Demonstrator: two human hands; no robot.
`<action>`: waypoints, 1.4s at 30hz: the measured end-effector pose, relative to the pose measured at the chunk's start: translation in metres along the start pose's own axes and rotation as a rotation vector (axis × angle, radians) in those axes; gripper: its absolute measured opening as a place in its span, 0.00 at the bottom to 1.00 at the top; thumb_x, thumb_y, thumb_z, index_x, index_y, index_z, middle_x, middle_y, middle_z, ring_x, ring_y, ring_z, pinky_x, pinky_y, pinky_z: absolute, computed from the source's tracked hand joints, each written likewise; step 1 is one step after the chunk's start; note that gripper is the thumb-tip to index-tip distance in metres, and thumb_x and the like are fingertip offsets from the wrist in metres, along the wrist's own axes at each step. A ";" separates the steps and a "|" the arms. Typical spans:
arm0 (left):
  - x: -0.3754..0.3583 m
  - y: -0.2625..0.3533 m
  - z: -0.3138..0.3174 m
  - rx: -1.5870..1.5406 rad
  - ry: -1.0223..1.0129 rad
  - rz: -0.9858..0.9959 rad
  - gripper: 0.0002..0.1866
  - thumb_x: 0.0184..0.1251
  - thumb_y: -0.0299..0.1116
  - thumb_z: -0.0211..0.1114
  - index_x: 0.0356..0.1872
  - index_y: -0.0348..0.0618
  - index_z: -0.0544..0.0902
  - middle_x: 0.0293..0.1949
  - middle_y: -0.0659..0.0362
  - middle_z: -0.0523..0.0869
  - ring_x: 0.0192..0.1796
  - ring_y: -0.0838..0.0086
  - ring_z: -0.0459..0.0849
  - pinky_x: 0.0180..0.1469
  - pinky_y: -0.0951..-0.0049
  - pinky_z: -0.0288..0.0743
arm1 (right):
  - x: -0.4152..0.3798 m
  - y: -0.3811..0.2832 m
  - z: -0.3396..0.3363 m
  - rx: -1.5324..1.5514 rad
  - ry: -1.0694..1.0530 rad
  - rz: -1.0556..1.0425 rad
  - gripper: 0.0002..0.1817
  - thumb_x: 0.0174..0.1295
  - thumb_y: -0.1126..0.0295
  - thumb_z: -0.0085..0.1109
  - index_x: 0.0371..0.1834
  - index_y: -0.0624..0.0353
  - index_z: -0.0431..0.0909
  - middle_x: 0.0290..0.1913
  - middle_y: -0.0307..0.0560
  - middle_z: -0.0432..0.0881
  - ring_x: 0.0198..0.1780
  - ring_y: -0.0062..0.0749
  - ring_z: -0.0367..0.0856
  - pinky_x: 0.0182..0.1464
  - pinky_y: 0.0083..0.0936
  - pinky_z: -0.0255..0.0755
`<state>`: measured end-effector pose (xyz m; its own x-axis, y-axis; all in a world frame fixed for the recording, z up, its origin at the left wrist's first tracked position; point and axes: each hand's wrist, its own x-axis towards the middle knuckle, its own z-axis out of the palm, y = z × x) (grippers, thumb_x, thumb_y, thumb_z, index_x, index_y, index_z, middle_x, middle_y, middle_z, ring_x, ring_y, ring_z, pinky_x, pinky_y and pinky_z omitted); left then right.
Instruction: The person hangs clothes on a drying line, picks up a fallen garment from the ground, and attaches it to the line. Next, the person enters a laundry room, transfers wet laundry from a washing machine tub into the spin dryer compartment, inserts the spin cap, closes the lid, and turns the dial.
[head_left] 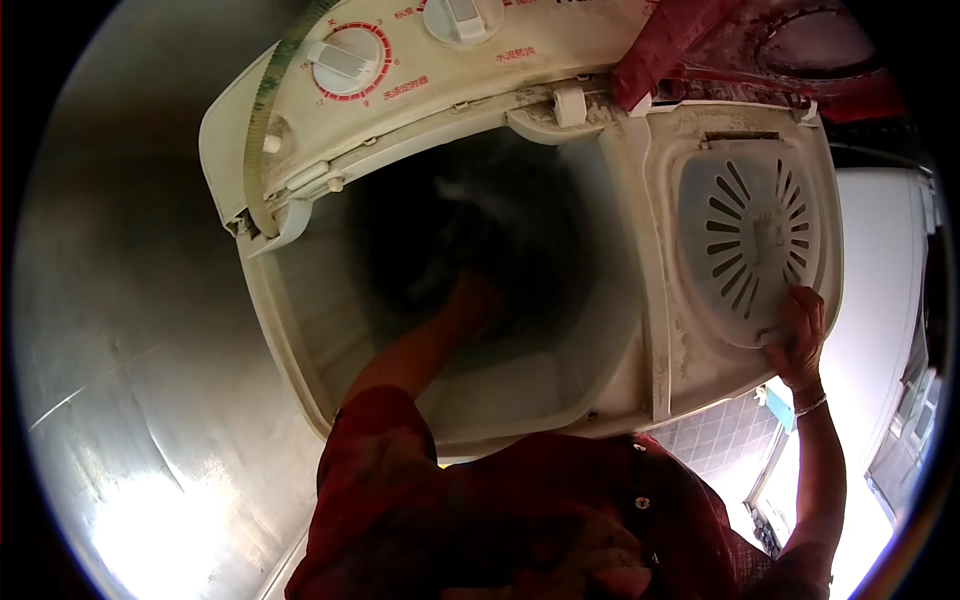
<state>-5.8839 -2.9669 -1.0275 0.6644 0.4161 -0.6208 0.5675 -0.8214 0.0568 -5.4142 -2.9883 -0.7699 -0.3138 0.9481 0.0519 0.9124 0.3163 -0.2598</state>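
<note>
A twin-tub washing machine (653, 300) fills the middle of the view. My left hand (472, 303) reaches down into the dark wash tub (330, 310); its fingers are lost in shadow, and what they touch is hidden. Faint pale and dark shapes, too dim to make out, lie in the tub beyond it. On the right, my right hand (799, 335) rests at the lower right edge of the slotted round spin lid (765, 240), its fingers bent against the rim. The lid lies flat over the spin compartment.
Two dials (350, 62) sit on the control panel, with a ribbed hose (262, 130) at its left. Red cloth or plastic (680, 45) covers the panel's right end. A metallic surface (130, 330) stands left, a white panel (880, 260) right.
</note>
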 end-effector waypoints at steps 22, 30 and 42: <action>0.051 0.002 -0.049 -0.940 -0.069 -0.214 0.17 0.51 0.44 0.59 0.26 0.37 0.82 0.28 0.49 0.81 0.33 0.64 0.80 0.36 0.64 0.72 | -0.001 -0.003 -0.004 0.004 0.050 -0.001 0.29 0.41 0.53 0.58 0.41 0.65 0.71 0.50 0.57 0.69 0.51 0.55 0.66 0.52 0.44 0.62; -0.091 -0.004 -0.177 -1.645 0.180 -0.501 0.15 0.48 0.39 0.63 0.25 0.34 0.79 0.23 0.59 0.78 0.26 0.75 0.74 0.28 0.73 0.67 | 0.001 -0.006 -0.008 0.047 0.079 -0.034 0.29 0.33 0.58 0.62 0.41 0.63 0.71 0.48 0.53 0.70 0.51 0.53 0.67 0.52 0.42 0.63; -0.211 0.102 -0.214 -2.332 0.905 -0.418 0.20 0.47 0.28 0.54 0.43 0.28 0.76 0.42 0.51 0.80 0.47 0.68 0.78 0.54 0.73 0.66 | -0.002 0.000 -0.005 0.049 0.148 -0.204 0.19 0.35 0.67 0.63 0.33 0.63 0.72 0.43 0.53 0.71 0.48 0.49 0.69 0.49 0.41 0.65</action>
<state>-5.8621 -3.0547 -0.7234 0.0494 0.8387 -0.5423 -0.3634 0.5209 0.7724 -5.4125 -2.9906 -0.7650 -0.4449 0.8605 0.2481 0.8190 0.5030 -0.2761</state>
